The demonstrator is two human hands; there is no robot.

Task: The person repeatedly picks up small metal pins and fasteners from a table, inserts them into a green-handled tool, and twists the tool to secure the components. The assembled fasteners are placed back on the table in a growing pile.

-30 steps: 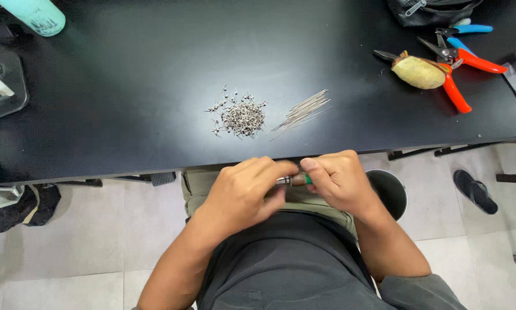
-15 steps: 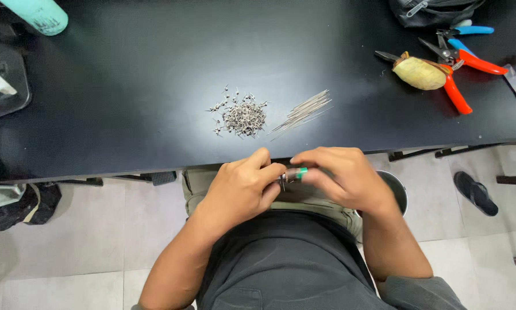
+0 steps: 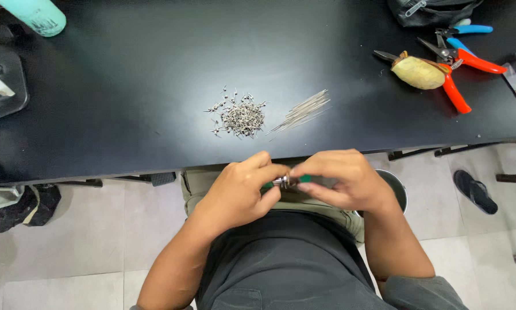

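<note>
Both hands [image 3: 295,186] shifted; one metal part [image 3: 282,182] pinched.

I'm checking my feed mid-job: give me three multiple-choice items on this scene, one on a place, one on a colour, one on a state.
1. Where is the pile of small metal parts?
A. On the black table, left of the bundle of thin pins
B. On the floor
C. Inside the bag

2. What colour are the handles of the cutters beside the tan object?
A. Yellow
B. Red-orange
C. White

3. What are the left hand and right hand doing?
A. Resting flat on the table
B. One lifts the bottle
C. Both pinch a small metal and green piece below the table edge

Answers: 1 A, the pile lies on the tabletop next to the pins. 2 B, the handles show red-orange. 3 C, the fingertips of both hands meet on the piece over the lap.
</note>
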